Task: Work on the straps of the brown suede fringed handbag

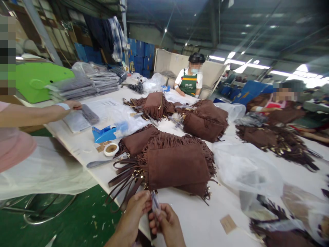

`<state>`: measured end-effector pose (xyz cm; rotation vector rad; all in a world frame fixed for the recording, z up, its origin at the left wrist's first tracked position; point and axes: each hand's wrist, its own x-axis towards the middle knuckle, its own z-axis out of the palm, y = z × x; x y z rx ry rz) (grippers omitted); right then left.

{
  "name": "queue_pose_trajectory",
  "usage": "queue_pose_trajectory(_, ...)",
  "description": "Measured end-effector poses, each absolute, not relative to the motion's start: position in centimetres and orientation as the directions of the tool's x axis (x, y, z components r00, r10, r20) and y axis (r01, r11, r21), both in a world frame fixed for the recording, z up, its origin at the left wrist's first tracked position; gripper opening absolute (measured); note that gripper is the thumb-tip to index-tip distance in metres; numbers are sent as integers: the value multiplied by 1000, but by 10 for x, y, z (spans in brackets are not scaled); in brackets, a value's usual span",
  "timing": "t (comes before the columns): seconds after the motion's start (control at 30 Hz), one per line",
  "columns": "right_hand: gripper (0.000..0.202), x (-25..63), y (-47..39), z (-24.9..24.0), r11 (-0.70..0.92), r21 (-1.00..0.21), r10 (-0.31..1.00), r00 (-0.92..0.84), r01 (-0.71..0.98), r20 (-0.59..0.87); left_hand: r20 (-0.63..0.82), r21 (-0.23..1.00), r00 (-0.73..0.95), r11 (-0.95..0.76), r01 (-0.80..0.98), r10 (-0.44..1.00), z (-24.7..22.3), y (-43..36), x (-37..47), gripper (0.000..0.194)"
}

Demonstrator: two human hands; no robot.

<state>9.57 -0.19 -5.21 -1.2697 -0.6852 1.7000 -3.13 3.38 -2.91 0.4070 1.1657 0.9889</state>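
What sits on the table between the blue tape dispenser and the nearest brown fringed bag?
Head view: a white-rimmed tape roll lies flat between the blue tape dispenser and the nearest brown fringed bag; another brown bag lies beside it.

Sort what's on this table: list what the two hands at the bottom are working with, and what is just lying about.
In hand:
- small clear packet, pinched between left hand and right hand
- fringed brown bag with straps, nearest the hands

Lying about:
- blue tape dispenser
- tape roll
- clear plastic bags
- card tag
- grey stacks
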Motion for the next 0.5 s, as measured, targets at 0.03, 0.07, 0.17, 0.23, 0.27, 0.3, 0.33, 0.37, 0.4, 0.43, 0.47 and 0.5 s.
queue_pose_trajectory(0.03, 53, 96, -4, -54, -464, -822, 883, -94, -331, -460, -569, 712, 78, 538, -450, 819, -28, 35, -29, 39)
queue_pose_trajectory(0.07, 53, 96, -6, -57, -470, -815, 879, -98, -339, -467, -565, 703, 95, 538, -465, 820, -28, 37, -28, 39)
queue_pose_trajectory(0.17, 52, 97, -13, -66, -503, -795, 860, -104, -340, -499, -565, 681, 123, 545, -490, 816, -28, 42, -26, 35)
queue_pose_trajectory(0.23, 52, 99, -17, -73, -516, -792, 853, -108, -325, -511, -571, 669, 128, 550, -499, 811, -29, 45, -26, 30)
queue_pose_trajectory(0.27, 52, 100, -19, -76, -516, -793, 853, -113, -323, -509, -573, 663, 130, 551, -506, 809, -29, 46, -26, 28)
queue_pose_trajectory(0.3, 52, 100, -20, -80, -515, -792, 854, -120, -326, -506, -575, 657, 132, 552, -514, 807, -29, 47, -26, 27)
queue_pose_trajectory(0.33, 52, 101, -22, -83, -515, -788, 854, -126, -337, -504, -579, 649, 134, 554, -522, 804, -28, 47, -26, 26)
queue_pose_trajectory(0.37, 53, 101, -23, -86, -517, -781, 852, -129, -351, -507, -582, 642, 137, 557, -528, 801, -28, 47, -25, 25)
queue_pose_trajectory(0.4, 54, 102, -23, -88, -521, -773, 849, -130, -362, -512, -584, 638, 136, 556, -533, 800, -27, 47, -25, 26)
queue_pose_trajectory(0.43, 55, 102, -24, -90, -523, -770, 847, -126, -366, -516, -586, 636, 133, 556, -536, 799, -27, 47, -24, 27)
queue_pose_trajectory(0.47, 56, 102, -24, -91, -522, -774, 848, -116, -358, -518, -589, 636, 125, 553, -538, 798, -26, 47, -24, 28)
queue_pose_trajectory(0.5, 57, 102, -25, -92, -515, -786, 852, -101, -341, -514, -592, 637, 117, 551, -539, 798, -26, 47, -23, 29)
